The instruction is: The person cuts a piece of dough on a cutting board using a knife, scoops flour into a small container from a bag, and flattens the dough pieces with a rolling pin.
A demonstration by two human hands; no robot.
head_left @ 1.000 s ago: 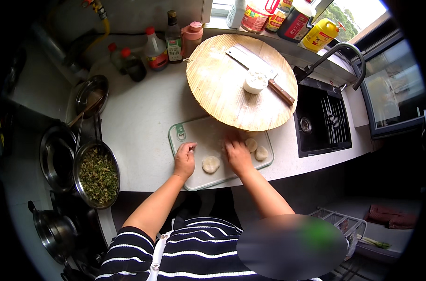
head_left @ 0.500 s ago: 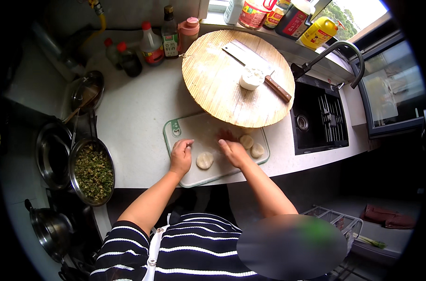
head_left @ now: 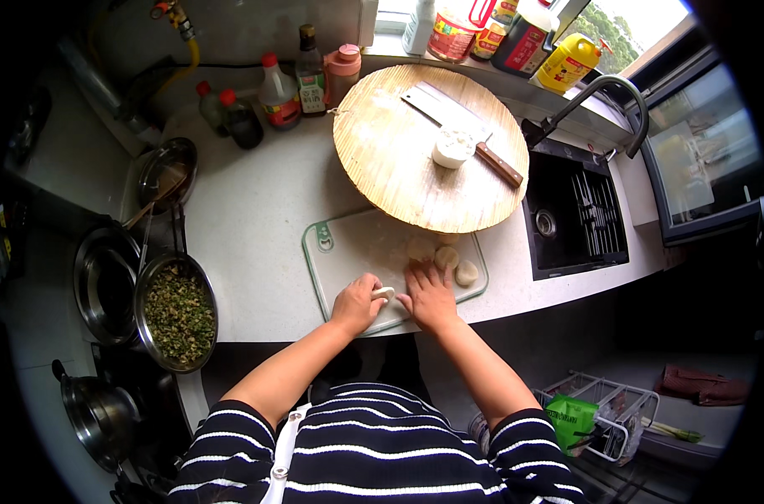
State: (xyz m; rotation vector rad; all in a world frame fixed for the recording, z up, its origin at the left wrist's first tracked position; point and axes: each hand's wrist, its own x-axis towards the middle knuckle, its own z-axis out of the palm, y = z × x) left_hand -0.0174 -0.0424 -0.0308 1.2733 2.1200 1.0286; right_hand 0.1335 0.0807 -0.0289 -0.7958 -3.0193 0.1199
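My left hand (head_left: pixel 357 304) is closed on a small pale dough disc (head_left: pixel 384 293), holding it on edge just above the near part of a white cutting board (head_left: pixel 348 239) with a green rim. My right hand (head_left: pixel 432 298) has its fingers spread, palm down over the board. Its fingertips reach the several dough rounds (head_left: pixel 466 273) grouped at the board's right side. Whether those fingers press on a round or only on the board, I cannot tell.
Behind the board stands a round wooden board (head_left: pixel 382 160) carrying a cleaver (head_left: pixel 498 165) and a white cup of flour (head_left: pixel 454 149). A pan of chopped green filling (head_left: pixel 180 315) is at left. A black sink (head_left: pixel 558 248) lies right. Bottles (head_left: pixel 279 92) line the back.
The dough disc that lay on the board between my hands is now lifted and tilted in my left hand. My right hand has come nearer and spread its fingers.
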